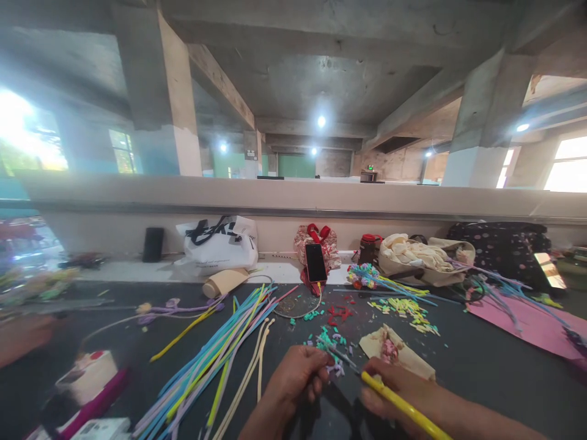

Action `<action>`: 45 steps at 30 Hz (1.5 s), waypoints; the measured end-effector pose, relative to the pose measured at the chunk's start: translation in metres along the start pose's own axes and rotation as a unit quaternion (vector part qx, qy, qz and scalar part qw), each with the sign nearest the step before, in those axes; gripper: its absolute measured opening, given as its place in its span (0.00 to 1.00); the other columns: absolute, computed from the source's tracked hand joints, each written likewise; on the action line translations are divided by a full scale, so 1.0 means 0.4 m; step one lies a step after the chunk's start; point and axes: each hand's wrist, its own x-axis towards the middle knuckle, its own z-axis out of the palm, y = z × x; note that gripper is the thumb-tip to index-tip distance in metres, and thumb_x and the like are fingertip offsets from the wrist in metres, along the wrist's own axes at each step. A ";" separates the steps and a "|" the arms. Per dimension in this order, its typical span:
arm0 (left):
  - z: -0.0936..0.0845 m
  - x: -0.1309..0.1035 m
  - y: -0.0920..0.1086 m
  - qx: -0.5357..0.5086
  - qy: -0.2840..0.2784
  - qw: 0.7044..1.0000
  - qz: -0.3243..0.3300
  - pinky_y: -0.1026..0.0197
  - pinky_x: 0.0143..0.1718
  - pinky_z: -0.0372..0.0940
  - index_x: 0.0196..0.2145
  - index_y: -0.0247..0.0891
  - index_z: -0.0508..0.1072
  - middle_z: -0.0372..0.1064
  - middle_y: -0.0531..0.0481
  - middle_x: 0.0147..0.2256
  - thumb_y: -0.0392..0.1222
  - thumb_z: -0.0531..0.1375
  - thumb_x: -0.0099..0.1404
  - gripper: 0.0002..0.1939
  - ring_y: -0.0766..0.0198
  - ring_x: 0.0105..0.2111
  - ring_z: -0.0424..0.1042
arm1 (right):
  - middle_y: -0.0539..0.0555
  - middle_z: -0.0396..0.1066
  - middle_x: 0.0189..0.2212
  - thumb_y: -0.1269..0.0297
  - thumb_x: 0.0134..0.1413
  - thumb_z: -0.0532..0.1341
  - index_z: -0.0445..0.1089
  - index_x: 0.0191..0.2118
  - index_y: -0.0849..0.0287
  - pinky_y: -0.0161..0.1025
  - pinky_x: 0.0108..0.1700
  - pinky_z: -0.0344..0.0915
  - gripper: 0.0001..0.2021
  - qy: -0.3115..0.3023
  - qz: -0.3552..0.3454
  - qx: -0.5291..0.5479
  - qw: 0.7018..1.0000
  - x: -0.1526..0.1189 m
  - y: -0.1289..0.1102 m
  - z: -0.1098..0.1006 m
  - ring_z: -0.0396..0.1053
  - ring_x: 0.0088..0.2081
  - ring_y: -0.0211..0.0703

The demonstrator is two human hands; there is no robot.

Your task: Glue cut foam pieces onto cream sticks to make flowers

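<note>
My right hand [389,388] is closed around a yellow stick [403,410] with a thin grey front end. That grey end slants up and left to the fingertips of my left hand [300,373]. My left fingers are curled in a pinch; whatever sits between them is too small to make out. Just beyond lie small teal pieces [325,338] and lilac pieces [338,369] on the dark table [334,415]. Behind my right hand rests an open beige paper or cloth wrap [415,360] with pinkish bits [389,349] in it.
Long pastel stems [215,348] lie left of my hands. Red pieces [339,314] and yellow pieces [406,310] are scattered farther back. A phone [316,264] on a cable leans against a patterned bag [300,239]. Another person's blurred hand [25,338] shows at the left edge.
</note>
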 end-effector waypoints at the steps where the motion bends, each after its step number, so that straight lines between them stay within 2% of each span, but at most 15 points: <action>1: 0.001 -0.001 0.001 0.004 -0.001 1.000 0.000 0.71 0.10 0.46 0.23 0.32 0.70 0.61 0.56 0.13 0.45 0.58 0.45 0.12 0.75 0.09 0.54 | 0.43 0.59 0.19 0.51 0.44 0.58 0.61 0.35 0.57 0.24 0.13 0.47 0.16 0.000 -0.023 -0.015 1.000 0.001 0.005 0.003 0.52 0.14 0.25; 3: 0.005 -0.003 0.004 0.010 -0.005 1.000 0.000 0.71 0.10 0.46 0.23 0.32 0.70 0.61 0.56 0.12 0.45 0.58 0.46 0.12 0.75 0.09 0.55 | 0.44 0.60 0.19 0.54 0.43 0.60 0.62 0.33 0.58 0.24 0.14 0.47 0.14 0.018 -0.046 -0.037 0.998 0.007 0.012 0.010 0.53 0.15 0.26; 5: 0.009 -0.007 0.009 0.016 -0.011 1.000 0.001 0.71 0.10 0.47 0.22 0.32 0.70 0.61 0.56 0.12 0.46 0.58 0.45 0.12 0.75 0.09 0.54 | 0.42 0.59 0.15 0.55 0.43 0.60 0.61 0.34 0.58 0.25 0.14 0.47 0.14 0.030 -0.021 -0.014 0.999 0.017 0.010 0.017 0.53 0.13 0.27; 8: 0.018 -0.014 0.014 0.022 -0.034 0.999 -0.001 0.71 0.09 0.47 0.22 0.32 0.70 0.61 0.56 0.12 0.48 0.58 0.46 0.14 0.75 0.08 0.55 | 0.40 0.56 0.12 0.57 0.42 0.59 0.57 0.39 0.57 0.26 0.13 0.48 0.17 0.052 0.020 0.093 0.994 0.034 -0.010 0.021 0.54 0.11 0.29; 11: 0.024 -0.018 0.012 0.038 -0.073 0.997 -0.011 0.71 0.09 0.48 0.23 0.32 0.69 0.62 0.56 0.12 0.49 0.58 0.46 0.14 0.74 0.08 0.56 | 0.43 0.63 0.16 0.61 0.41 0.58 0.55 0.40 0.57 0.25 0.14 0.51 0.18 0.070 -0.017 0.167 0.983 0.055 -0.043 0.022 0.58 0.13 0.29; 15: 0.024 -0.017 0.002 0.050 -0.113 0.992 -0.013 0.71 0.08 0.48 0.17 0.33 0.66 0.61 0.56 0.10 0.46 0.56 0.47 0.12 0.74 0.08 0.55 | 0.42 0.62 0.15 0.64 0.38 0.58 0.55 0.39 0.58 0.25 0.13 0.50 0.18 0.050 -0.037 0.150 0.987 0.083 -0.089 0.029 0.58 0.13 0.30; 18: 0.024 -0.016 -0.002 0.046 -0.121 0.991 -0.009 0.71 0.08 0.49 0.18 0.34 0.66 0.62 0.56 0.10 0.43 0.55 0.47 0.09 0.73 0.07 0.56 | 0.42 0.62 0.14 0.67 0.38 0.56 0.55 0.38 0.59 0.25 0.14 0.52 0.16 0.045 -0.039 0.121 0.991 0.092 -0.106 0.034 0.57 0.13 0.30; 22: 0.032 -0.018 0.000 0.062 -0.123 0.990 -0.026 0.71 0.08 0.50 0.15 0.33 0.66 0.60 0.55 0.09 0.39 0.53 0.48 0.09 0.73 0.07 0.56 | 0.43 0.65 0.15 0.69 0.38 0.55 0.55 0.39 0.60 0.26 0.15 0.55 0.17 0.026 -0.052 0.118 0.991 0.112 -0.082 0.038 0.60 0.14 0.31; 26: 0.041 -0.021 0.005 0.053 -0.163 0.985 -0.030 0.71 0.08 0.51 0.24 0.32 0.71 0.63 0.55 0.11 0.36 0.53 0.47 0.08 0.73 0.07 0.57 | 0.41 0.63 0.14 0.71 0.35 0.56 0.55 0.43 0.59 0.27 0.15 0.57 0.22 0.005 -0.079 0.103 0.992 0.153 -0.038 0.042 0.62 0.14 0.34; 28: 0.041 -0.023 0.007 0.051 -0.151 0.987 -0.032 0.71 0.08 0.49 0.26 0.32 0.72 0.63 0.56 0.11 0.38 0.54 0.48 0.09 0.73 0.07 0.56 | 0.41 0.63 0.13 0.71 0.35 0.56 0.55 0.44 0.59 0.28 0.16 0.58 0.23 0.010 -0.077 0.102 0.992 0.163 -0.034 0.040 0.63 0.15 0.34; 32: 0.029 -0.023 0.008 0.030 -0.099 0.994 -0.033 0.72 0.08 0.47 0.21 0.32 0.70 0.65 0.53 0.13 0.43 0.55 0.49 0.11 0.73 0.09 0.59 | 0.41 0.62 0.14 0.72 0.34 0.53 0.57 0.40 0.60 0.27 0.16 0.56 0.20 0.037 -0.102 0.126 0.986 0.141 -0.068 0.023 0.60 0.14 0.31; 38: 0.014 -0.021 0.010 -0.005 -0.113 0.993 -0.032 0.71 0.09 0.48 0.21 0.32 0.69 0.68 0.50 0.16 0.49 0.55 0.50 0.15 0.72 0.11 0.62 | 0.40 0.58 0.13 0.73 0.33 0.52 0.57 0.33 0.59 0.26 0.16 0.53 0.14 0.038 -0.097 0.129 0.986 0.096 -0.122 0.004 0.57 0.14 0.30; 41: 0.013 -0.023 0.012 0.009 -0.113 0.993 -0.040 0.71 0.10 0.48 0.21 0.32 0.68 0.68 0.51 0.16 0.45 0.56 0.48 0.11 0.72 0.11 0.62 | 0.40 0.58 0.14 0.73 0.33 0.53 0.56 0.32 0.58 0.27 0.17 0.53 0.13 0.030 -0.096 0.126 0.987 0.092 -0.126 0.005 0.57 0.15 0.30; 45: 0.016 -0.025 0.013 0.037 -0.099 0.994 -0.041 0.71 0.10 0.48 0.20 0.32 0.69 0.67 0.52 0.15 0.40 0.56 0.46 0.07 0.73 0.11 0.61 | 0.40 0.58 0.14 0.72 0.36 0.54 0.56 0.36 0.58 0.28 0.18 0.56 0.15 0.032 -0.102 0.128 0.986 0.097 -0.122 0.009 0.58 0.15 0.31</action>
